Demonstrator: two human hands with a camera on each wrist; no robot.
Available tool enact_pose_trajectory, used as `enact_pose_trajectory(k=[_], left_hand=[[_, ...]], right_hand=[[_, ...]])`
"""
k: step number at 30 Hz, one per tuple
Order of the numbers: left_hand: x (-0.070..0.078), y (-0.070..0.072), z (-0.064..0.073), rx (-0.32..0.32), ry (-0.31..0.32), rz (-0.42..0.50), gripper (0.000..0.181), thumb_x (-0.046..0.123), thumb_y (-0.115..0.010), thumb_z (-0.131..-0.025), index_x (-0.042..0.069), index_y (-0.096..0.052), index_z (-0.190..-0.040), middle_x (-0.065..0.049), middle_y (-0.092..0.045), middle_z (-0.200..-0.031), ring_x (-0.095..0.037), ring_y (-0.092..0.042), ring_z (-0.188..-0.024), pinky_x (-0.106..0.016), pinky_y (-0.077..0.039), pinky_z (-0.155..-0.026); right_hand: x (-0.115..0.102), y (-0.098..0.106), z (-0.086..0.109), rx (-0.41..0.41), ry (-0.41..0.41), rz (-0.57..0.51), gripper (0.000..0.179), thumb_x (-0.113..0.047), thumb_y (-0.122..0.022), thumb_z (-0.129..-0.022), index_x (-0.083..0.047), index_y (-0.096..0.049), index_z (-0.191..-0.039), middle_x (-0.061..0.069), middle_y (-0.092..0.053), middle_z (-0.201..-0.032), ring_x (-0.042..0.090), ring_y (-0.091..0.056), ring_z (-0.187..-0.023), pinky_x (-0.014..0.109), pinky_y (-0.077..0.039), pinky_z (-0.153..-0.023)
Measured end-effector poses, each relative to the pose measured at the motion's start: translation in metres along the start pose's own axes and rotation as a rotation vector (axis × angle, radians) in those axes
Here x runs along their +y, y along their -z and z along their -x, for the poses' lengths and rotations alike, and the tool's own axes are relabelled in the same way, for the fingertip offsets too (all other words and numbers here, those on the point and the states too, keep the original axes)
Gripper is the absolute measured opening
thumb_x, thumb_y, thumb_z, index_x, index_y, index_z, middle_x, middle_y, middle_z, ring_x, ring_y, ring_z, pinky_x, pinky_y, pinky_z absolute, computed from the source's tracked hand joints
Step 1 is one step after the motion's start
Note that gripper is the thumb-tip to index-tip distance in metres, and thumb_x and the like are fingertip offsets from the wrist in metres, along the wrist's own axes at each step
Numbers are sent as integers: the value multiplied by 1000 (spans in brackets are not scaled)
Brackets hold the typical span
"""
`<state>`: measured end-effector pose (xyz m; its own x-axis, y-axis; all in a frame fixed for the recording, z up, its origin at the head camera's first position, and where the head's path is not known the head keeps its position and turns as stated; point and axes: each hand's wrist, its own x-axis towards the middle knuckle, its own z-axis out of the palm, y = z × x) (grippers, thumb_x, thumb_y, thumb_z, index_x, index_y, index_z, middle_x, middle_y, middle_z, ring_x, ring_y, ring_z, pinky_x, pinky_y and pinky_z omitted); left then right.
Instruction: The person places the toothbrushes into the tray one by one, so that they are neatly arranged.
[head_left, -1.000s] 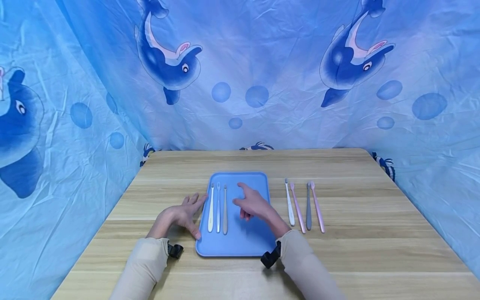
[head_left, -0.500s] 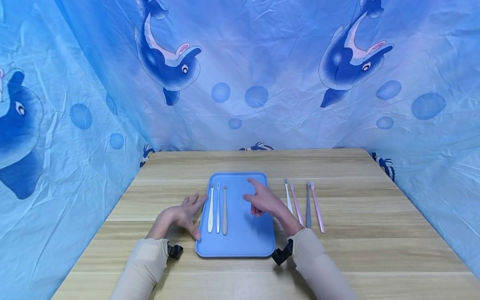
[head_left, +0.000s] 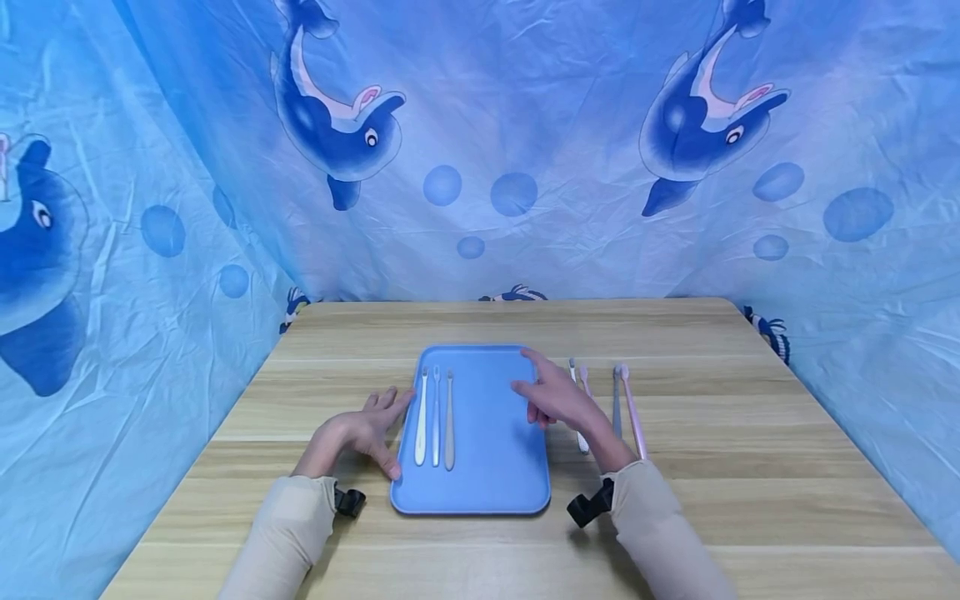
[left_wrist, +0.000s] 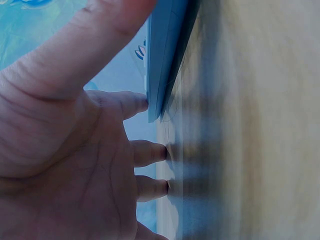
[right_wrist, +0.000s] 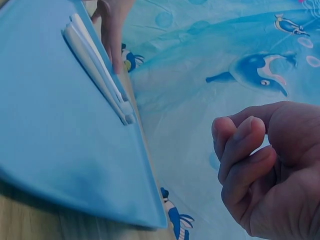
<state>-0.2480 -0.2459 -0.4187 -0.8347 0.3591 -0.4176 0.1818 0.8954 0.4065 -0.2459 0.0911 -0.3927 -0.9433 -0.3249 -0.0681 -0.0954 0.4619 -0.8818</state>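
Observation:
A blue tray bears three toothbrushes side by side on its left half: a white one, a light blue one and a grey one. Thumb and index finger of my left hand touch the tray's left edge, its fingers spread; the left wrist view shows the palm beside the tray wall. My right hand hovers over the tray's right edge, holding nothing. Its index finger and thumb reach out, the other fingers loosely bent. In the right wrist view, the right hand is apart from the tray.
Right of the tray lie more toothbrushes: a grey one, a pink one, another pink one and a white one, partly covered by my right hand and forearm. A dolphin-print curtain surrounds the wooden table.
My right hand has moved rightward from over the middle of the tray to its right edge, beside the right-hand toothbrushes. My left hand and the tray stay in place.

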Motion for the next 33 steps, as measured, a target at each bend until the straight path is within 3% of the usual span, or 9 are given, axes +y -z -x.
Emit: enact_pose_trajectory(k=[24,33], left_hand=[[-3,2,-2,-7,-19,-6,148,51,-95,-54,14,-1,-163,-28,4,-167,-56,7,-151,-78,-9,-115],[-3,1,-3,-8,-21,-4,148,51,-95,-54,14,-2,-163,-27,4,-167,-56,8,-152,-78,-9,-116]], right_hand=[[23,59,25,51,-38,-27,73,-26,-54,-102,-14,-13,-161,1,-58,-53,13,-51,-39,24,-40,-40],[32,74,33,72,-57,-31,73,-25,-52,-103,-11,-11,-162,0,-57,-54,12,-51,-42,29,-46,-43]])
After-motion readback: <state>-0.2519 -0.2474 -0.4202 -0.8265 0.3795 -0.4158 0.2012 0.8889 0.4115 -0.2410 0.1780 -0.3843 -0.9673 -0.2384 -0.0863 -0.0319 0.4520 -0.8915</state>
